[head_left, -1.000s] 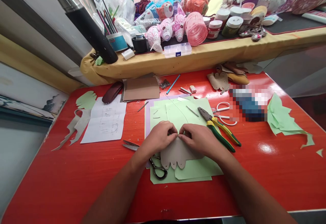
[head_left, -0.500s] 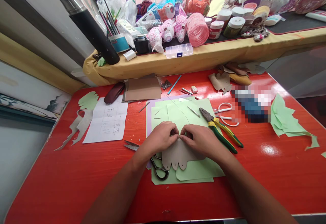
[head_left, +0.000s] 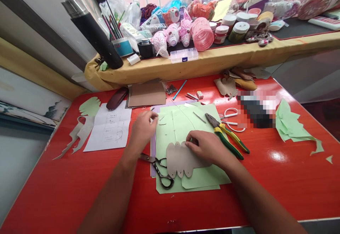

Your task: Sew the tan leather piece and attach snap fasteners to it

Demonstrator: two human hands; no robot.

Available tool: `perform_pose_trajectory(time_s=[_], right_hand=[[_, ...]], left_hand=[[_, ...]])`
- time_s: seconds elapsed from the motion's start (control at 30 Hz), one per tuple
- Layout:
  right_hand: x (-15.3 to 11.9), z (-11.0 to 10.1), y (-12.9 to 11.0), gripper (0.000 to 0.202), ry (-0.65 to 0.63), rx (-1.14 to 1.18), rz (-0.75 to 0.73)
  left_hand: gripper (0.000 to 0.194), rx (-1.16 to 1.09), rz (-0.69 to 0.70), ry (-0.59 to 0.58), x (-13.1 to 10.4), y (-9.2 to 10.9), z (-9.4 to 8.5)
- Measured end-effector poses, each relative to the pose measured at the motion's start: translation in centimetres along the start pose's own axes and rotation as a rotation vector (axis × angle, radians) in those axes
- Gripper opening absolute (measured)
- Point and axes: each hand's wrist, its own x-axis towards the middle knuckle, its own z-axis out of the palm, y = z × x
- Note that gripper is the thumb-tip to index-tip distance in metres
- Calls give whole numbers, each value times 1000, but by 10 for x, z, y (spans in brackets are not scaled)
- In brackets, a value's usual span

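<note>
A grey-beige piece (head_left: 180, 159) that looks like leather lies on green paper sheets (head_left: 202, 180); its rounded lobes carry small holes. My right hand (head_left: 205, 145) pinches its upper edge between thumb and curled fingers. Over the left border of the papers is my left hand (head_left: 143, 129), its fingers bent together around a thin metal rod (head_left: 152, 109). Only the dark tip of that rod shows past the fingers. Scissors with black handles (head_left: 166, 182) lie partly under the left edge of the piece. A thin thread or wire curves across the paper.
Right of the papers lie green-and-yellow pliers (head_left: 228, 136) and white-handled scissors (head_left: 231, 118). A printed sheet (head_left: 107, 129), a dark oval case (head_left: 117, 98) and brown boards (head_left: 147, 94) are at the left and back. A black thermos (head_left: 92, 32) stands on the cluttered sill.
My left hand has let go of the leather piece's top edge and moved left to the metal rod. The right hand stays on the piece. The view has shifted slightly.
</note>
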Motion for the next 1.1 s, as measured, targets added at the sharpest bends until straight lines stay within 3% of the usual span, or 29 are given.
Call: perform_pose_trajectory(time_s=[0.07, 0.17, 0.33, 0.5, 0.6, 0.7, 0.87, 0.97, 1.1], right_hand=[[0, 0, 0, 14, -4, -1, 1], [0, 0, 0, 14, -2, -3, -2], [0, 1, 1, 14, 9, -16, -23], [0, 2, 2, 14, 8, -16, -31], [0, 2, 2, 14, 8, -21, -35], [0, 1, 2, 14, 16, -11, -33], [-1, 2, 4, 12, 20, 5, -46], [-1, 2, 4, 11, 24, -1, -48], [-1, 2, 3, 11, 20, -10, -46]], left_hand=[[10, 181, -49, 87, 14, -19, -7], [12, 262, -120, 67, 29, -39, -7], [12, 215, -110, 40, 34, -46, 1], [15, 95, -110, 43, 15, -30, -6], [14, -330, -98, -117, -10, -9, -6], [14, -598, -49, -258, -35, 14, 0], [31, -861, -154, -513, -61, 29, 11], [31, -850, -164, -477, -68, 30, 19], [20, -712, -52, -266, -72, 31, 26]])
